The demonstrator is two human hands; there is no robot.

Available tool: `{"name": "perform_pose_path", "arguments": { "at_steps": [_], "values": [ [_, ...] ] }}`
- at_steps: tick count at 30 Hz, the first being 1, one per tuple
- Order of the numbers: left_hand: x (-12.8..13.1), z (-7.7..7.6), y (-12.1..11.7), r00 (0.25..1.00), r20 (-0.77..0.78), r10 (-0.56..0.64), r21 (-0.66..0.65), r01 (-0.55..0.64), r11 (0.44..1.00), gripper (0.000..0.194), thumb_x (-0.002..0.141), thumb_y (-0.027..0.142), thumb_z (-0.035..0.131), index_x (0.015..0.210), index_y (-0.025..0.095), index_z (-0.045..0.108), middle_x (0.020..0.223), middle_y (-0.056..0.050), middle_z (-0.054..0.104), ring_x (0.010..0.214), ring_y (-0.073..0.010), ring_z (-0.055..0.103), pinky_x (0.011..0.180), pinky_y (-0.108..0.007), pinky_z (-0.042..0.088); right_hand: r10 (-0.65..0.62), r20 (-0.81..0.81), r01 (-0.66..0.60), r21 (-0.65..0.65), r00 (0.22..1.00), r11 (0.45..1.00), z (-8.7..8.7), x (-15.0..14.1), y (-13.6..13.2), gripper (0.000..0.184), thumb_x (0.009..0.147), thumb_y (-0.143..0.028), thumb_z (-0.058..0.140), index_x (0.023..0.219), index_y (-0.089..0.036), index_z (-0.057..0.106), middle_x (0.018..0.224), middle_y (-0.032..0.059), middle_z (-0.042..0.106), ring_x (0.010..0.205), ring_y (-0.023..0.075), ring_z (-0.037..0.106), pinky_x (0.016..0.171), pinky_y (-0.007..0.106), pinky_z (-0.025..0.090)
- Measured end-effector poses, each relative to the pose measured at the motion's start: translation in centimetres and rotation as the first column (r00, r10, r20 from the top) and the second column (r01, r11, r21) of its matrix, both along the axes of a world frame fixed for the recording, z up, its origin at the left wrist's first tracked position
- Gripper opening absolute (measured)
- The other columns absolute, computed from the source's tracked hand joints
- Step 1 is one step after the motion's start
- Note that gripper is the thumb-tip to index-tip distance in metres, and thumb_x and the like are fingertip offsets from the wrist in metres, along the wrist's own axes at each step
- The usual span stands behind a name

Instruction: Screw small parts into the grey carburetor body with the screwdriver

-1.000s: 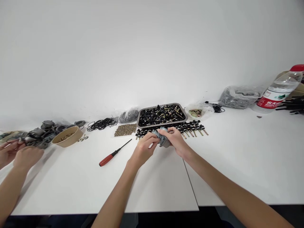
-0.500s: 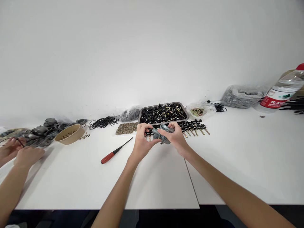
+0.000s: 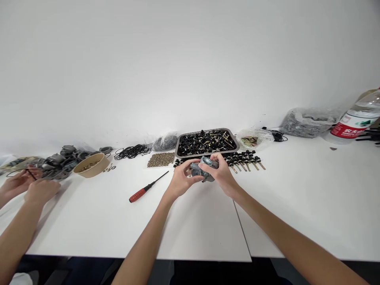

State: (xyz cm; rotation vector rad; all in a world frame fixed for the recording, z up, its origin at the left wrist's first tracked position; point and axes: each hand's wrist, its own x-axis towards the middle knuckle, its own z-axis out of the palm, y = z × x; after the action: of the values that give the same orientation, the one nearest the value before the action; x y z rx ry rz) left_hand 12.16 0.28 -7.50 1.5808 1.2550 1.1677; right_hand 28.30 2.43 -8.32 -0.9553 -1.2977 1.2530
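A grey metal carburetor (image 3: 204, 169) with a round open throat is held above the table between both hands. My left hand (image 3: 181, 179) is closed around its left side, thumb underneath and fingers over the top. On the other side my right hand (image 3: 221, 172) grips it, its thumb lying just below the throat. The fingers cover parts of the body. Just behind the hands lies a row of black-capped parts with brass-coloured stems (image 3: 245, 160). To the left rests a screwdriver (image 3: 148, 187) with a red and black handle, touched by neither hand.
Behind stands a metal tray (image 3: 237, 148) of black parts, beside a pile of small brass pieces (image 3: 160, 159). A tan bowl (image 3: 99, 168), black rubber rings (image 3: 133, 151) and grey castings (image 3: 63, 158) lie left, near a co-worker's hands (image 3: 41, 190). A water bottle (image 3: 353, 124) stands right.
The view has shifted slightly, so the table items appear a little further right. My left fingers have lowered against the carburetor's side. Both hands still hold it in about the same place.
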Motion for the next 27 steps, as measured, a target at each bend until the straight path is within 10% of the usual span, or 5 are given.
{"name": "perform_pose_path", "arguments": {
  "at_steps": [12, 20, 27],
  "values": [
    [-0.8, 0.5, 0.1, 0.961, 0.276, -0.035, -0.189, 0.089, 0.978, 0.037, 0.062, 0.025, 0.081, 0.092, 0.013, 0.062, 0.076, -0.003, 0.065, 0.063, -0.0149, 0.063, 0.058, -0.029, 0.057, 0.368, 0.265, -0.319, -0.212, 0.891, 0.924, 1.1, 2.1, 1.2, 0.044, 0.08, -0.062, 0.058, 0.102, -0.025, 0.048, 0.089, 0.0019, 0.056, 0.06, 0.0168, 0.064, 0.043, 0.028, 0.053],
    [-3.3, 0.0, 0.8, 0.886, 0.403, -0.229, -0.474, 0.416, 0.776, 0.032, 0.072, 0.034, 0.073, 0.088, 0.006, 0.067, 0.073, -0.012, 0.068, 0.056, -0.0221, 0.066, 0.043, -0.032, 0.056, 0.721, 0.235, -0.594, -0.433, 0.652, 0.678, 1.4, 3.2, 1.2, 0.032, 0.09, -0.053, 0.046, 0.091, -0.021, 0.047, 0.077, 0.0016, 0.06, 0.046, 0.015, 0.061, 0.041, 0.028, 0.051],
    [-2.7, -0.7, 0.5, 0.904, 0.366, -0.219, -0.553, 0.401, 0.731, 0.03, 0.067, 0.031, 0.078, 0.081, 0.009, 0.062, 0.071, -0.01, 0.067, 0.055, -0.023, 0.068, 0.039, -0.027, 0.052, 0.792, 0.278, -0.597, -0.535, 0.544, 0.598, 0.9, 3.6, 2.0, 0.023, 0.091, -0.039, 0.045, 0.09, -0.017, 0.051, 0.076, 0.0052, 0.064, 0.053, 0.0173, 0.063, 0.048, 0.03, 0.053]
  ]
}}
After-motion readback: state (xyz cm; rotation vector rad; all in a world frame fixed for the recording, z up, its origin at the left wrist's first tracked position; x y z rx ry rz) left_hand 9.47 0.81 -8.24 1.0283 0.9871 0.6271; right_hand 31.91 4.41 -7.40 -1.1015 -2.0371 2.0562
